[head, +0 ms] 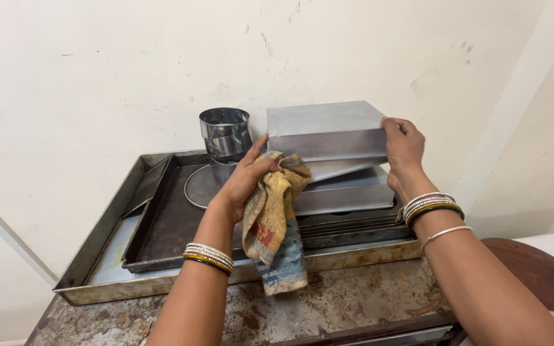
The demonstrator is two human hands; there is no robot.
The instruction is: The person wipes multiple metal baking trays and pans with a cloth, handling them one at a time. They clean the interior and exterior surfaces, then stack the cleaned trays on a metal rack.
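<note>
Against a scuffed cream wall, on a rusty tabletop [354, 301], the left hand [245, 182] presses a clenched rag [274, 224] to the square tin [328, 138] gripped by right hand [405, 150] fingers above stacked trays [161, 224], wiping seemingly underway, other tins still waiting.

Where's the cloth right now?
The cloth hangs from the left hand at centre frame, pressed against the left end of the square tin and draped over the front rim of the large tray.
</note>
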